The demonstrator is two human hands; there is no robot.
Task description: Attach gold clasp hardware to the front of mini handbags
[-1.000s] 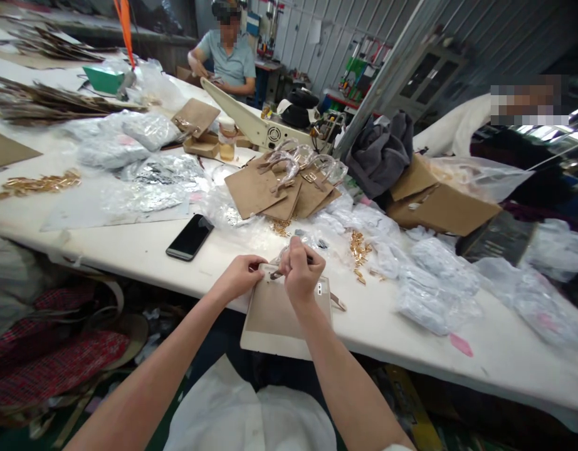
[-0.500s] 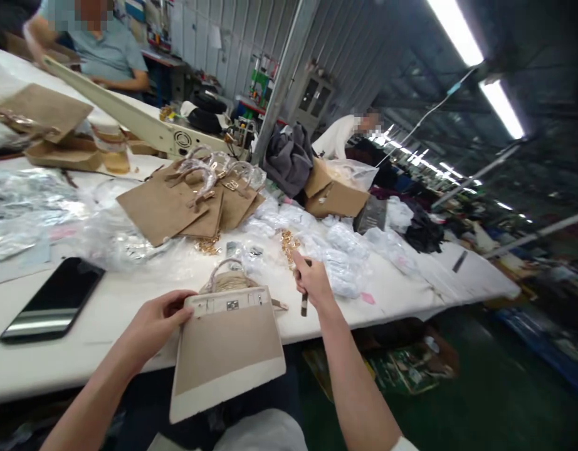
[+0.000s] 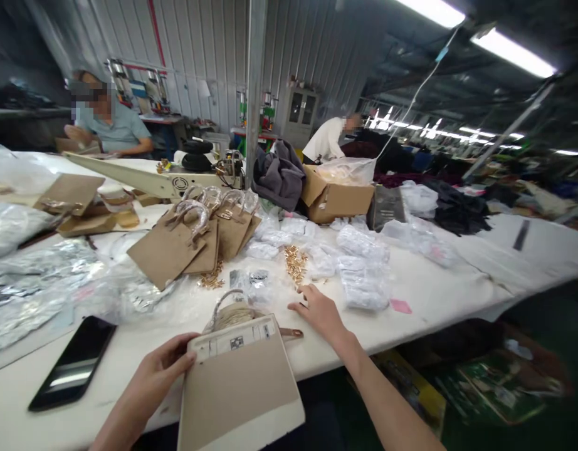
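A small tan handbag [image 3: 242, 388] with pale trim and a wrapped handle [image 3: 225, 308] hangs partly over the near edge of the white table [image 3: 439, 294]. My left hand [image 3: 160, 369] is closed on the bag's top left corner. My right hand [image 3: 320, 310] lies palm down on the table to the right of the bag, fingers stretched out, with nothing visible in it. Its fingertips are just short of a small heap of gold metal fittings [image 3: 294, 263]. The dark tool it held earlier is out of sight.
A black phone [image 3: 73, 363] lies at the left. Behind the bag are a fanned stack of tan bags [image 3: 190, 241], clear plastic packets [image 3: 364, 269], a cardboard box [image 3: 336, 197] and a grey cloth [image 3: 279, 175]. One person [image 3: 115, 128] sits at the far left, another [image 3: 329, 138] farther back.
The view has swung up and to the right. My right hand left the bag's top, lowered onto the table beside the gold fittings, and the dark tool is gone from it. My left hand keeps the bag.
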